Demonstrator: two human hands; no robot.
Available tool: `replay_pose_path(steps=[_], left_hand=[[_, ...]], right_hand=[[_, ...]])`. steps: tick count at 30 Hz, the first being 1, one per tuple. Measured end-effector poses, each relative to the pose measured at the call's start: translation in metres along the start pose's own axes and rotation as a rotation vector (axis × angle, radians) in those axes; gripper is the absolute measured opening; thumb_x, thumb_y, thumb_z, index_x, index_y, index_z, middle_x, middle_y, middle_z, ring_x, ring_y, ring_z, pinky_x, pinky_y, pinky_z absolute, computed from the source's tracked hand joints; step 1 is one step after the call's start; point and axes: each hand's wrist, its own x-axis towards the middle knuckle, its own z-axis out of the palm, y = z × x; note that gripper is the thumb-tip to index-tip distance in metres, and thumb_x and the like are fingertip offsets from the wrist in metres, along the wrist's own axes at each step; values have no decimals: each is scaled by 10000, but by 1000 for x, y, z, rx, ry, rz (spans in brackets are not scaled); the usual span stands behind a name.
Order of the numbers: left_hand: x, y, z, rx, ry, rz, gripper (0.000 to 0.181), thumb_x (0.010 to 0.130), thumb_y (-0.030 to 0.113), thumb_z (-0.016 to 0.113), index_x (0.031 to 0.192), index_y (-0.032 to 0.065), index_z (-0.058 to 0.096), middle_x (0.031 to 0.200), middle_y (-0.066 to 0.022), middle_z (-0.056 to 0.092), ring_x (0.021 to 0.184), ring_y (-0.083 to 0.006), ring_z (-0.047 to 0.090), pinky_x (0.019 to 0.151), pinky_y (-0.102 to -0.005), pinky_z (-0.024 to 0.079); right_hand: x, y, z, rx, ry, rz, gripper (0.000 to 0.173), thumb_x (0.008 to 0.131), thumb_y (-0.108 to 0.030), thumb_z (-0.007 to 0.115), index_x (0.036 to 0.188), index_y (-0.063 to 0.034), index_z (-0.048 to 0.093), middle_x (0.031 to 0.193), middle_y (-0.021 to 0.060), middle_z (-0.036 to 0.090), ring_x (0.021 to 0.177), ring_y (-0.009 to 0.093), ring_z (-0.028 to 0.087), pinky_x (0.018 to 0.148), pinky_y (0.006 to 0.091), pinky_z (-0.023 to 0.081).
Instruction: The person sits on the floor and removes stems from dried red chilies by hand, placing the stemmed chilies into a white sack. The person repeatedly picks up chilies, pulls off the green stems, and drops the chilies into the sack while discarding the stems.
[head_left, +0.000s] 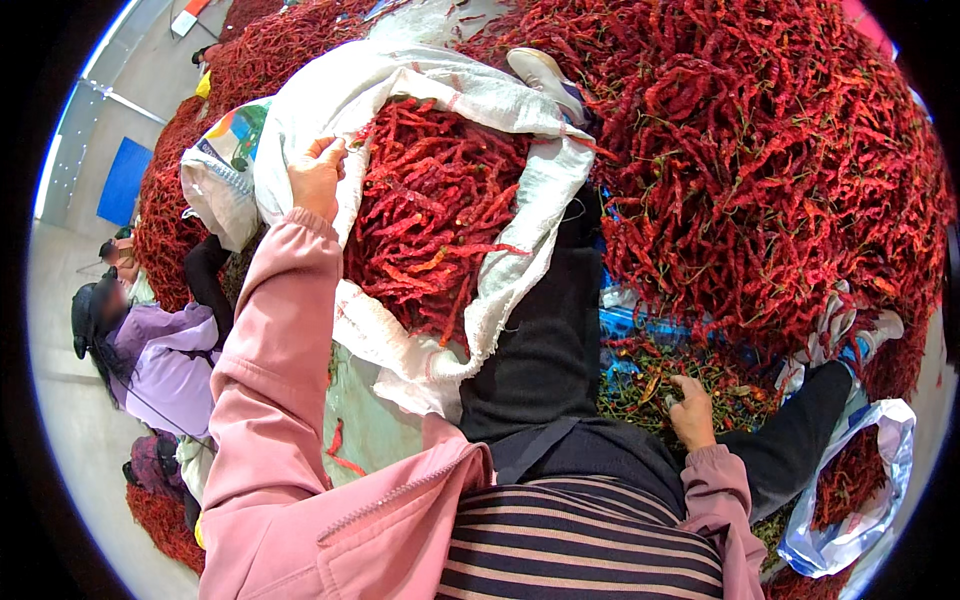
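My left hand (316, 176) is at the left rim of a white woven sack (540, 169), its fingers bent together near a chili's green stem. Red chili peppers (435, 217) fill the sack, whose edge is rolled outward. Low on the right, my right hand (690, 412) rests over a heap of green stems and small peppers (645, 390), fingers slightly spread and a ring on one of them. Whether it holds anything cannot be told. A large pile of red chili peppers (750, 165) rises beyond it.
A second open sack (904, 465) with chilies stands at the lower right. Another white sack (217, 187) leans at the left. A person in purple (165, 337) sits at far left beside more chili heaps (169, 225). One loose chili (337, 442) lies on the floor.
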Motion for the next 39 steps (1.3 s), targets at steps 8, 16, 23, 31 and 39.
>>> replay_pose_path(steps=[8, 16, 23, 31, 39], left_hand=[[-162, 39, 94, 43, -316, 288, 25, 827, 46, 567, 850, 53, 573, 727, 19, 541, 620, -34, 439, 539, -168, 357], [-311, 9, 174, -137, -837, 534, 143, 694, -57, 596, 790, 35, 545, 776, -83, 555, 707, -222, 545, 628, -292, 447], [-329, -4, 178, -64, -936, 644, 164, 676, -52, 607, 814, 27, 565, 775, -78, 569, 700, -232, 542, 622, -314, 461], [-323, -8, 184, -488, -833, -779, 162, 808, 132, 612, 937, 34, 591, 759, -27, 587, 608, -71, 504, 537, -200, 419], [-329, -14, 185, -433, -781, -733, 82, 817, 105, 598, 837, 27, 580, 707, -26, 574, 550, -84, 501, 491, -208, 422]], right_hand=[[16, -57, -11, 601, -143, 121, 151, 823, -37, 504, 937, 10, 591, 789, 66, 611, 526, 82, 499, 465, 233, 405], [20, -97, -19, 1395, -228, 323, 178, 873, -102, 482, 1015, -18, 551, 789, 39, 590, 509, 67, 469, 459, 222, 403], [8, -75, -12, 1194, -57, 256, 155, 825, -28, 524, 972, -1, 562, 750, 26, 585, 546, 57, 496, 465, 185, 395], [2, -78, -14, 730, 41, -41, 150, 749, 30, 557, 889, 1, 603, 763, 32, 601, 664, 100, 552, 584, 224, 446], [-3, -77, -15, 617, -5, -91, 129, 766, 35, 527, 878, -2, 582, 736, 29, 571, 630, 75, 509, 556, 219, 423]])
